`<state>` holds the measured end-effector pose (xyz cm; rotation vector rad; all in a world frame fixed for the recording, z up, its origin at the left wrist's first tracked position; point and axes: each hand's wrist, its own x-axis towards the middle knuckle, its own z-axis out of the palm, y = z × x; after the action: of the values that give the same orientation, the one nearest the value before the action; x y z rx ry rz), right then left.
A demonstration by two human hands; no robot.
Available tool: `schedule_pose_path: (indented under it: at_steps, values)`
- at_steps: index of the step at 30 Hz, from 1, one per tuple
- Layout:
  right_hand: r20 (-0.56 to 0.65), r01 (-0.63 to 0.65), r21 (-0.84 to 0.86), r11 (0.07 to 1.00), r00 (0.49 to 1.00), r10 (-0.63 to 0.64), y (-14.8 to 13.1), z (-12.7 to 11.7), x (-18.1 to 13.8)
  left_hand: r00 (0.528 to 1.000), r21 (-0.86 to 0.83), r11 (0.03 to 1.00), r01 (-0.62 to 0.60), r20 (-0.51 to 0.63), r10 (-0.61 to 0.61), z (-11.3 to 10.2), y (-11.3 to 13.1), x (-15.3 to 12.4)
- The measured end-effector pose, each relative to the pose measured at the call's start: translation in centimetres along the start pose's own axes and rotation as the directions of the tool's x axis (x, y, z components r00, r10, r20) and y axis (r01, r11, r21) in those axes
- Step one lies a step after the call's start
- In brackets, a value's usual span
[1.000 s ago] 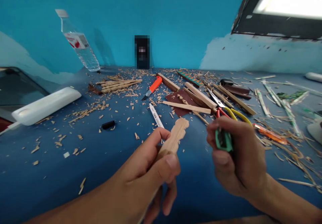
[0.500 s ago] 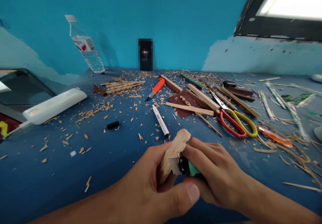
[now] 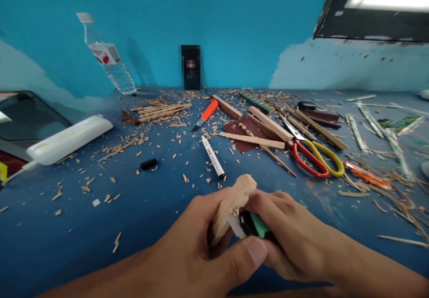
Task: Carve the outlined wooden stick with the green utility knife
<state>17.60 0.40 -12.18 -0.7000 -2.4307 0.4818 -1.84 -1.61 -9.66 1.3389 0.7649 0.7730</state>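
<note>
From my remote seat: my left hand (image 3: pixel 204 240) has its fingers wrapped around a carved wood piece (image 3: pixel 233 204), tilted up just over the front of the table, its top end poking out above the grip. My right hand (image 3: pixel 290 233) is curled around a green-and-black utility knife (image 3: pixel 257 224), blade (image 3: pixel 236 224) laid against the wood's right edge; left thumb is forward by the knife, can't tell if it's pushing. Progress, as I judge it: shaping is partly done, I see a wavy, notched edge near the top and rough cut faces; that edge looks unfinished, and the lower part hides in my palm, so I can't say how much cutting is left. Going outward on the blue table (image 3: pixel 150 213): white marker (image 3: pixel 213 157) just beyond my hands, black cap (image 3: pixel 148 164) off to its left; red-and-yellow scissors (image 3: pixel 303 140) to the right, near a flat wooden strip (image 3: pixel 253 140) lying across a brown sheet (image 3: pixel 241 145). Further back, an orange knife (image 3: pixel 210 110) and a bundle of textured sticks (image 3: pixel 164 112). Shavings (image 3: pixel 125 146) scattered widely, so I'd guess plenty of wood is already cut away; no cleanup done.
</note>
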Motion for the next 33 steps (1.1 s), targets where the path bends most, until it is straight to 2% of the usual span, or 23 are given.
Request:
schedule_pose_path:
  at_steps: [2,4,7,14,18,23,28,33]
  values:
    - [-0.009,0.015,-0.023,1.000,1.000,-0.015,0.0,0.1,0.0,0.999,0.092,0.995,0.045,-0.017,-0.043,-0.2,0.0,-0.1]
    - [-0.017,0.022,-0.035,0.999,1.000,-0.022,0.1,0.1,-0.1,0.999,0.109,0.993,0.049,-0.020,-0.047,-0.2,0.1,-0.1]
    - [-0.031,0.030,-0.043,0.999,0.999,-0.032,0.1,0.2,0.0,1.000,0.028,0.999,0.014,-0.004,-0.014,-0.1,0.1,-0.1]
    - [-0.030,0.056,-0.142,0.988,0.998,-0.061,0.1,0.5,-0.2,0.998,-0.056,0.997,0.045,-0.036,-0.047,0.3,-0.2,-0.4]
    - [-0.028,-0.020,-0.254,0.967,1.000,0.014,0.0,1.2,-0.1,0.995,-0.023,0.997,0.071,-0.075,-0.072,0.2,-0.8,-0.5]
    - [0.035,-0.101,-0.220,0.970,0.993,0.112,0.2,1.3,0.3,0.990,-0.028,0.998,0.050,-0.132,-0.053,0.3,-1.2,-0.4]
    - [0.028,-0.125,-0.265,0.956,0.990,0.137,0.6,1.3,0.4,0.978,-0.081,0.983,0.164,-0.116,-0.172,0.3,-1.8,-0.6]
    - [-0.032,-0.144,-0.367,0.919,0.989,0.142,0.6,1.5,0.4,0.953,-0.168,0.960,0.223,-0.172,-0.251,0.5,-2.4,-0.7]
